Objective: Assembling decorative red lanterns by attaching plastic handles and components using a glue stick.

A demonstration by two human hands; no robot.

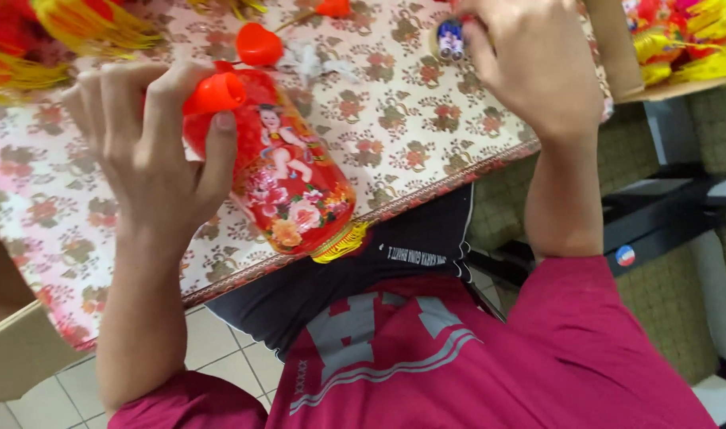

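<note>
My left hand [152,139] grips a red paper lantern [287,183] by its top end, fingers wrapped around an orange-red plastic cap [216,93]. The lantern is cylindrical, printed with a child figure and flowers, with a yellow fringe [340,242] at its lower end, and it hangs tilted over the table's near edge. My right hand [530,59] rests on the table farther right, closed around a small round object with a blue-and-white face [449,38]; most of that object is hidden.
A floral patterned tablecloth [410,135] covers the table. A loose red plastic cap [259,44] lies near the top. Piles of red and yellow tasselled decorations [53,40] sit at top left and in a cardboard box [673,48] at top right. Dark chair frame [665,214] at right.
</note>
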